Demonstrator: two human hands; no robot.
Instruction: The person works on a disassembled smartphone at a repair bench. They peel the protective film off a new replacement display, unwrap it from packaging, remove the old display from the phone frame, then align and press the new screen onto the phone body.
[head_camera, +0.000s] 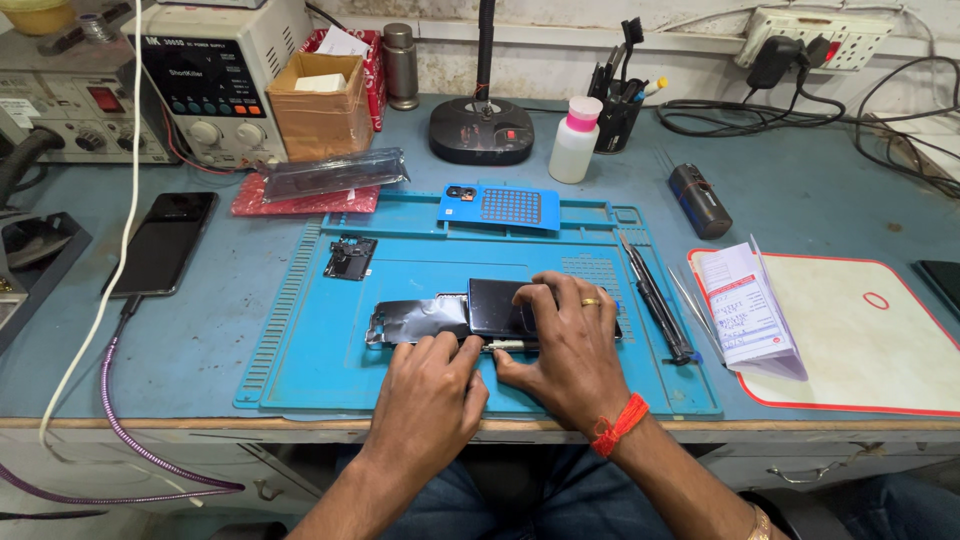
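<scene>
A dark phone body (497, 306) lies on the blue work mat (300, 330), with a shiny metal frame piece (415, 320) sticking out to its left. My right hand (570, 345), with a ring and a red wrist thread, rests over the phone's right half, fingers spread on it. My left hand (430, 395) is curled at the phone's near edge, pinching a small silver part (505, 345) with the thumb and fingers. The phone's near edge is partly hidden by both hands.
On the mat: a small circuit part (350, 257), a blue phone back cover (500, 205), tweezers and a screwdriver (655, 295). Around it: a black phone on a cable (165, 240), power supply (215, 80), white bottle (577, 140), lamp base (482, 130), papers on a white mat (750, 310).
</scene>
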